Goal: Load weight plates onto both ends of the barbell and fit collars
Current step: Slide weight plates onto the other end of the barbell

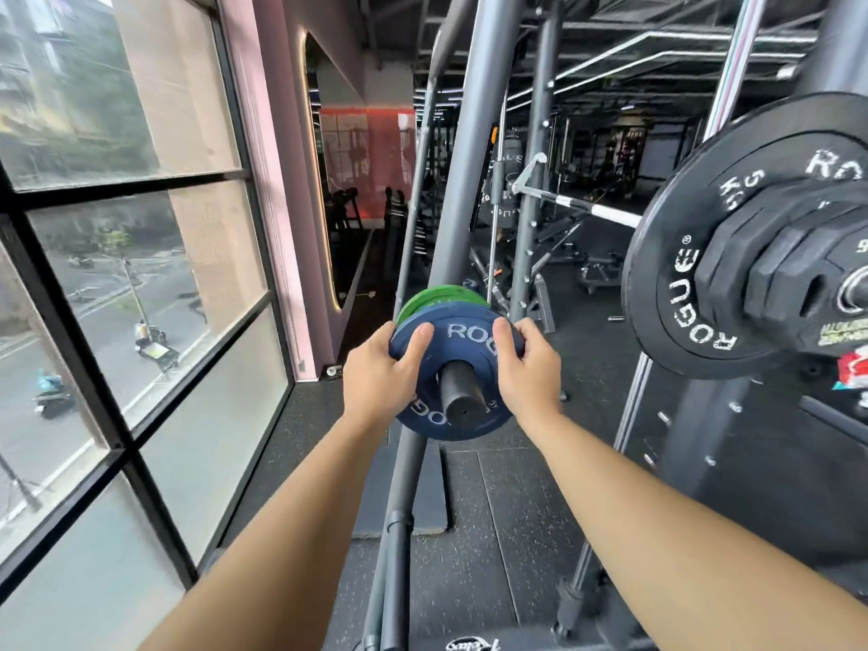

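Both hands, left hand (375,378) and right hand (528,368), clasp the blue Rogue plate (462,340) rim on a black storage peg (462,397); suggest drawing straight along peg axis, level, avoiding snagging green plate (437,298) behind.

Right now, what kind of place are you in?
Most likely a gym. Both hands, left hand and right hand, grip a blue weight plate on a peg, a black plate hangs at right, and metal racks stand on rubber flooring.
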